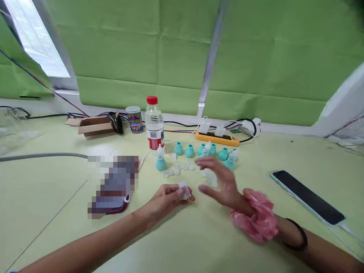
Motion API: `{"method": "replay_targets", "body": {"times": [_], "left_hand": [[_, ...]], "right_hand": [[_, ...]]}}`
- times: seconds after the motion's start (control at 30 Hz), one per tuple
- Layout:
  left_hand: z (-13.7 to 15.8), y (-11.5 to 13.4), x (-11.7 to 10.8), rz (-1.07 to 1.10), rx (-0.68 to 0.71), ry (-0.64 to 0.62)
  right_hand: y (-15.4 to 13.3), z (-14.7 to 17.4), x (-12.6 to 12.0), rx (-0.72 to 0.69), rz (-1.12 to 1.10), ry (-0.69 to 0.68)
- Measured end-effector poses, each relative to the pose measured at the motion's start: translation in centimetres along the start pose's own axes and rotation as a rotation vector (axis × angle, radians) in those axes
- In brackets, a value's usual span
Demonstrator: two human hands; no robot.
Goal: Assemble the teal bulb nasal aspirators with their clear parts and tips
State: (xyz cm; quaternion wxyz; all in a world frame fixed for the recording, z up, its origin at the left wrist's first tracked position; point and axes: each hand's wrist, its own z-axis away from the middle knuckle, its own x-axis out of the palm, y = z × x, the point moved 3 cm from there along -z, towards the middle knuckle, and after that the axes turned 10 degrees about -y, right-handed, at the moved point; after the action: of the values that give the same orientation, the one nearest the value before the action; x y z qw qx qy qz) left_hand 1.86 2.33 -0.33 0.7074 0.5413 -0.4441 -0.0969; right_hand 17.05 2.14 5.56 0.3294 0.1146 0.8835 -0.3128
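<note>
My left hand (167,197) pinches a small translucent plastic piece (185,190) between thumb and fingers, just above the table. To its right hovers my right hand (220,182), thumb and fingers apart with nothing between them; a pink scrunchie (257,216) is around that wrist. Beyond my hands stand several small teal bulbs (189,151). A few of them carry a clear nozzle, such as the teal bulb (160,163) at the left of the group. Loose translucent plastic parts (168,173) lie between the bulbs and my left hand; others are partly hidden behind my right hand.
Behind the bulbs are a red-capped water bottle (154,129), a can (134,120) and a yellow power strip (217,138) with plugs and cables. An open cardboard box (96,126) sits at back left. A charging phone (308,197) lies right; a pixelated object (113,189) lies left.
</note>
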Motion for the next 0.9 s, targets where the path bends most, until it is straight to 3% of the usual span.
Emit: {"method": "replay_targets", "body": {"times": [0.13,0.2,0.27,0.37,0.43,0.53,0.63,0.7,0.8,0.9], "left_hand": [[0.2,-0.4,-0.4,-0.059,-0.043,0.050],[0.2,-0.6,-0.5,-0.116,-0.060,0.048],[0.3,-0.6,-0.5,-0.171,-0.067,0.042],[0.3,-0.4,-0.5,-0.219,-0.055,0.062],[0.4,-0.2,-0.5,-0.238,-0.045,0.097],[0.4,0.2,-0.2,-0.304,-0.035,0.107],[0.4,0.4,0.1,-0.357,-0.022,0.082],[0.4,0.4,0.3,-0.347,-0.012,0.068],[0.4,0.3,0.4,-0.351,-0.008,0.052],[0.4,0.2,0.4,-0.404,-0.009,0.051]], "right_hand": [[1.7,-0.5,-5.6,-0.004,0.300,0.379],[2.6,-0.5,-8.4,-0.069,0.575,0.449],[4.2,-0.4,-10.8,-0.052,0.800,0.353],[8.4,0.1,-13.1,0.301,0.828,-0.002],[11.1,1.0,-13.5,0.557,0.791,-0.259],[13.8,2.3,-12.9,0.765,0.717,-0.450],[15.1,3.1,-11.9,0.958,0.525,-0.537],[15.3,3.2,-11.4,1.011,0.395,-0.528],[15.4,3.0,-11.1,0.989,0.319,-0.470],[15.3,2.6,-11.7,0.943,0.388,-0.402]]}}
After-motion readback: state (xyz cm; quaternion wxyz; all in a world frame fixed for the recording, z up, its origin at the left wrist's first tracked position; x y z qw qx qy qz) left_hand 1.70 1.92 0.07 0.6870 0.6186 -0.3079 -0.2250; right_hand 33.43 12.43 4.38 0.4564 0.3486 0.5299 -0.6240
